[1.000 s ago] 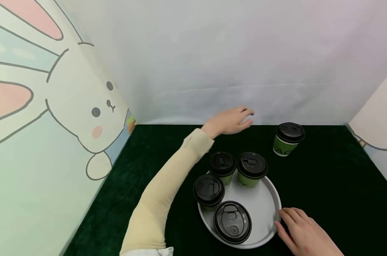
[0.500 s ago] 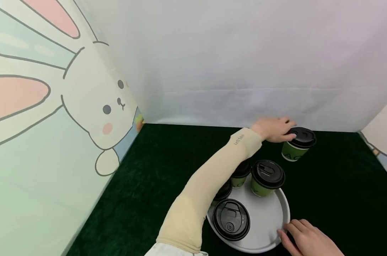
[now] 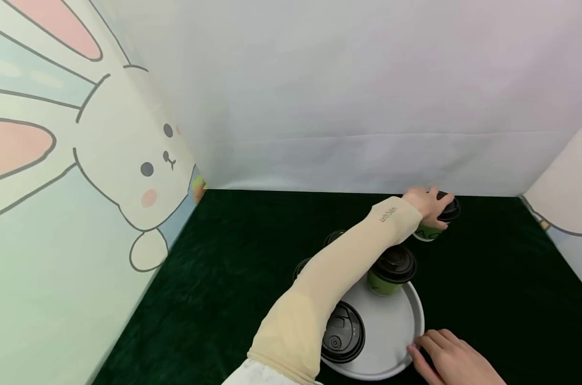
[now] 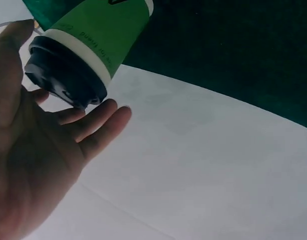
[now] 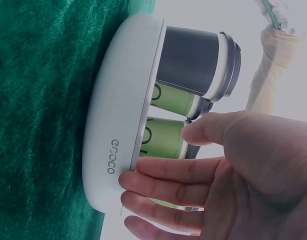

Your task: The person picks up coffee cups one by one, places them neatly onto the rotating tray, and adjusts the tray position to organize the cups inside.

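In the head view my left hand point(image 3: 426, 206) reaches to the far right, over a green paper cup point(image 3: 427, 233) with a black lid. The left wrist view shows its fingers spread round the lid point(image 4: 63, 72), not closed on it. My right hand point(image 3: 456, 357) touches the right rim of a round white tray point(image 3: 392, 342). In the right wrist view its straight fingers rest against the tray's side, the thumb held apart. On the tray stand a green cup point(image 3: 386, 282), a cup with a black lid point(image 3: 342, 332), and others partly hidden behind the left sleeve.
Dark green cloth point(image 3: 214, 289) covers the table. A white wall point(image 3: 319, 96) rises at its back edge, and a rabbit-patterned panel point(image 3: 113, 160) stands at the left. The left forearm in its cream sleeve point(image 3: 329, 278) crosses above the tray.
My left hand has moved right, from above the table's back edge to the lone cup. The right hand stays at the tray's rim. The view has shifted slightly.
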### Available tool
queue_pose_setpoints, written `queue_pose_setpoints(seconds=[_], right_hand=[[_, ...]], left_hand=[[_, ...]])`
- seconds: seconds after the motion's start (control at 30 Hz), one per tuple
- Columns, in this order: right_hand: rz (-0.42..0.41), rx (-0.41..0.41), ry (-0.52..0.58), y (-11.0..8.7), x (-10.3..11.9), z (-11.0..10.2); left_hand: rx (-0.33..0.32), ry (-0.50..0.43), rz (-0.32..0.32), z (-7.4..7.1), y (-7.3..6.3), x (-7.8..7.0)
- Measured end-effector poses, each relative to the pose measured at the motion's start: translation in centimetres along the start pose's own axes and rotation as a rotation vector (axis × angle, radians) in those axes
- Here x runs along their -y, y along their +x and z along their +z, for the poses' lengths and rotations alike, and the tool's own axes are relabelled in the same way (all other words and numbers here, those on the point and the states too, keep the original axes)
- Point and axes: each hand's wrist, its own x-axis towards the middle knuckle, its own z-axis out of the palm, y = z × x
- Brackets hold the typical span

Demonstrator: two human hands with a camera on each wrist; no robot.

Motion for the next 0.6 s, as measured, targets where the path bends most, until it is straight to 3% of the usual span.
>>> queue_pose_setpoints(seconds=[0.17,0.37,0.6], right_hand=[[-0.009,0.004,0.006,0.1,0.2,0.0],[-0.026,-0.014,0.02,0.1,0.1,-0.1],[-0.063,-0.002,0.066,0.4,-0.2,-0.4]], left_hand=[[-0.04,0.002,-0.013,0.5,-0.1,0.1],[-0.053,0.002,0.029,0.4,0.5,0.6],[-0.051,-0.142,0.107,-0.2,0.8,2.2]])
